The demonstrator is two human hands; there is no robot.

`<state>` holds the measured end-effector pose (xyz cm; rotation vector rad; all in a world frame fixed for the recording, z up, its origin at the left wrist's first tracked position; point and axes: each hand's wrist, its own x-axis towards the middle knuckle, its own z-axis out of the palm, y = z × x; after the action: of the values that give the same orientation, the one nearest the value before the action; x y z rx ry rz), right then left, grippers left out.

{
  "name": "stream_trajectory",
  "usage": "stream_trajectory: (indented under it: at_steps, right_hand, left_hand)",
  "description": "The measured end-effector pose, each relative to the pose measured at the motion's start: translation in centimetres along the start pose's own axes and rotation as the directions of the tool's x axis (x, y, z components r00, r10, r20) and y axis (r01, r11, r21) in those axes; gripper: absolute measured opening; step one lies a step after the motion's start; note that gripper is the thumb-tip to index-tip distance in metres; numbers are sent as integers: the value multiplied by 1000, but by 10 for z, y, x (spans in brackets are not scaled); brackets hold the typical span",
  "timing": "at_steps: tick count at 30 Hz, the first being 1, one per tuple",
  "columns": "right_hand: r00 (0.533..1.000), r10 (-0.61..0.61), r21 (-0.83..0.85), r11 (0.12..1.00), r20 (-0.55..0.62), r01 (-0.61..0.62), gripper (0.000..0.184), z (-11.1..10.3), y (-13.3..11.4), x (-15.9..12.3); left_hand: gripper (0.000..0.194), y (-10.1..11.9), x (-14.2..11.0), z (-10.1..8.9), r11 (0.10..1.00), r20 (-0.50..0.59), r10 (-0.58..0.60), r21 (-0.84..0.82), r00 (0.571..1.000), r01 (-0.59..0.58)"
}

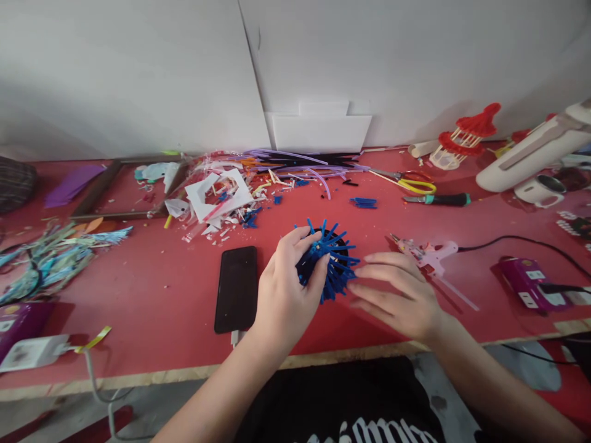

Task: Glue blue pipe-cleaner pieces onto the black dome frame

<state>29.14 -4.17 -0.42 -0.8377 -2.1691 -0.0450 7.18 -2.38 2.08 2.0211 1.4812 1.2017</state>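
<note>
A spiky round piece of blue pipe cleaners sits over the table near its front, with a dark round part showing behind the spikes. My left hand is closed on its left side, thumb and fingers pinching near the centre of the spikes. My right hand is open beside it, fingers stretched toward the spike tips on the right; whether they touch is unclear, as they are slightly blurred. Short cut blue pieces lie behind it on the red table.
A black phone lies left of my hands. To the right are a pink glue gun with its cord, a cutter knife and yellow-handled scissors. Scraps, a paper frame and purple pipe cleaners cover the back.
</note>
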Motion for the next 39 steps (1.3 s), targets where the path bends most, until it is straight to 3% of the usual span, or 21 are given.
stream_trajectory:
  at_steps: [7,16,24,39]
  right_hand:
    - [995,63,90,994,-75,-57,24,17,-2,14]
    - [999,-28,36,999,-29,29,21,16,-5,16]
    - [997,-27,55,998,-77,31,19,18,-9,18]
    - [998,-10,81,997,-59,14,17,18,-9,15]
  left_hand:
    - [40,0,-1,2,1000,-9,-2,-9,1000,2]
    - [42,-1,-1,2,1000,-14,23,-7,1000,-23]
    - [43,2,-1,0,1000,-1,31,2,1000,-31]
    - [45,3,-3,1,1000,5,27,12,1000,-27]
